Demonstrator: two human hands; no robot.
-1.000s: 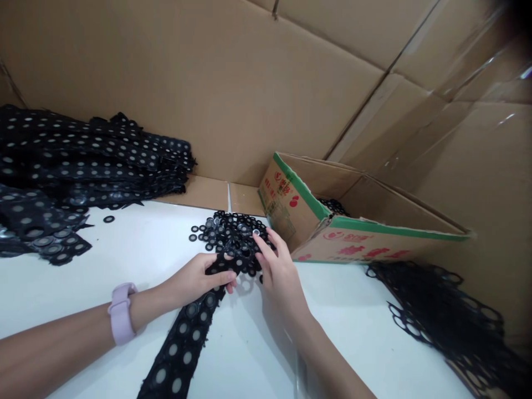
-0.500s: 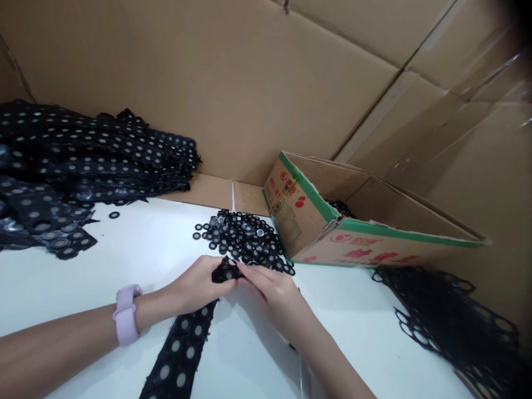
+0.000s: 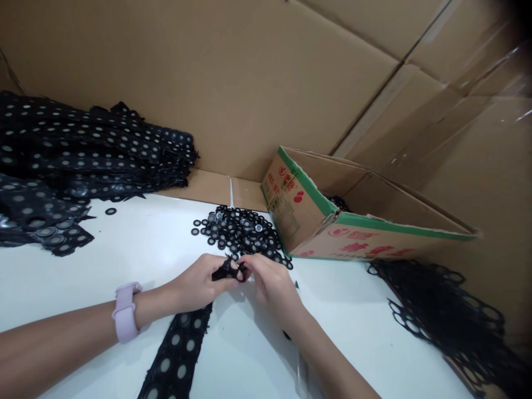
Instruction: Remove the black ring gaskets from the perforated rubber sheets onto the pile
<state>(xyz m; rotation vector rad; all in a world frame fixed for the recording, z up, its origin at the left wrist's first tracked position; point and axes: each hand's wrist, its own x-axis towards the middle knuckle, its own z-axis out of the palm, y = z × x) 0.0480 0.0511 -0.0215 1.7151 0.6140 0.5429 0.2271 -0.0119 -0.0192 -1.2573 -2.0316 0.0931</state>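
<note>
A black strip (image 3: pixel 183 338) with rows of pale round dots runs from the lower edge of the view up to my hands. My left hand (image 3: pixel 203 282), with a lilac band on its wrist, is closed around the strip's bunched far end. At that same end, the fingertips of my right hand (image 3: pixel 266 277) pinch a small dark piece; whether it is a loose ring or the strip's edge I cannot tell. Just beyond both hands lies a pile of small black rings (image 3: pixel 245 233).
Dotted black strips (image 3: pixel 103 149) are stacked at the back left, with a single ring (image 3: pixel 111 211) nearby. An open cardboard box (image 3: pixel 394 238) with green edges stands right of the pile. Black holed sheet scraps (image 3: pixel 440 310) lie at the right. Cardboard walls (image 3: pixel 187 66) enclose the white table (image 3: pixel 137 249).
My right fingers have shifted slightly right and curled more at the strip's end. My left hand keeps its hold. The whole view has moved a little.
</note>
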